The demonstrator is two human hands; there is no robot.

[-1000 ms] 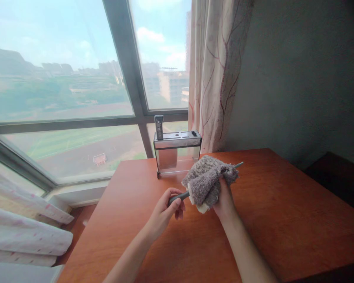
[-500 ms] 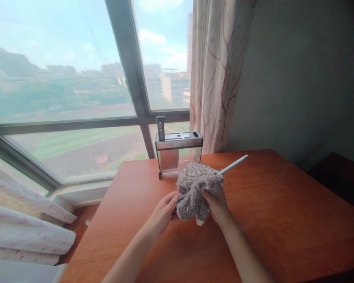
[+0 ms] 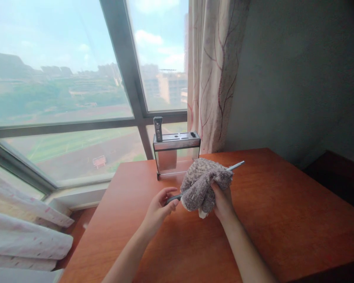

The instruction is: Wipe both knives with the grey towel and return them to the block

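Over the table (image 3: 271, 220): rod (image 3: 236, 165), tip far right, middle hidden by cloth (image 3: 199, 186).
Left hand (image 3: 155, 210): pinching the dark handle (image 3: 173, 199).
Right hand (image 3: 223, 200): grasping cloth around the rod.
Rod: probably stiff, smooth — hold by handle.
Cloth: likely soft, light — grip bunched.

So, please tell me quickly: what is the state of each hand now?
Left hand: closed, holding the dark handle of a rod.
Right hand: closed, holding the gray cloth around the rod.
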